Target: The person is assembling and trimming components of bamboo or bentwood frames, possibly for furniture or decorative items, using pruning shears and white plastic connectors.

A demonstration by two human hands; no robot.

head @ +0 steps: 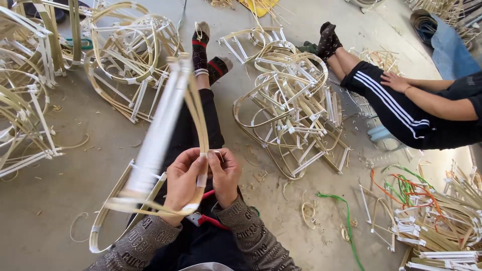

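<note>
From the head camera, the left hand [183, 175] and right hand [225, 173] meet in front of the lap, fingers pinched narrow on a pale bent bamboo-strip frame with white tape bindings [165, 130] — it rises blurred toward the socked feet, its lower loop by the left knee. A red-handled cutter [211, 219] lies in the lap beneath. I judge the springy strip could slip from the pinch and unwind the binding. No packages, labels or signs show — only stacked finished frames [293, 108] on the concrete floor [60, 200], and a seated person's striped trouser leg [389, 103] well apart
</note>
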